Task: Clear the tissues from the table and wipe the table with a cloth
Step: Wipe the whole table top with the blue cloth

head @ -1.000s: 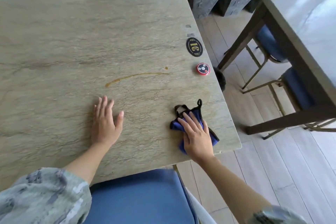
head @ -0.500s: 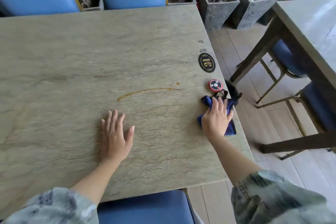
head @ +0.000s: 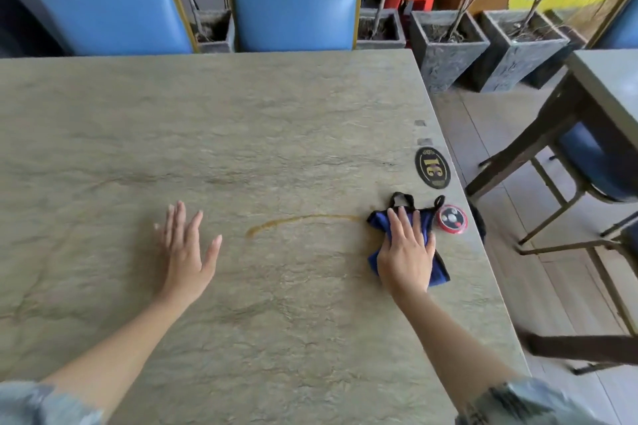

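Observation:
A blue cloth with black trim (head: pixel 436 269) lies near the right edge of the stone-patterned table (head: pixel 241 134). My right hand (head: pixel 407 252) presses flat on it with straight fingers. A thin curved brown stain (head: pixel 303 219) runs across the table, and its right end meets the cloth's left corner. My left hand (head: pixel 186 252) rests flat on the table, fingers spread, to the left of the stain. No tissues are in sight.
A round red call button (head: pixel 451 219) sits just right of the cloth. A black oval number plate (head: pixel 433 167) lies behind it by the edge. Two blue chairs (head: pixel 293 3) stand at the far side. Stone planters (head: pixel 445 45) and another table (head: pixel 607 79) stand at the right.
My right hand has slid the cloth away from the near edge, forward and then left, up to the stain's right end beside the call button. My left hand stays flat on the table.

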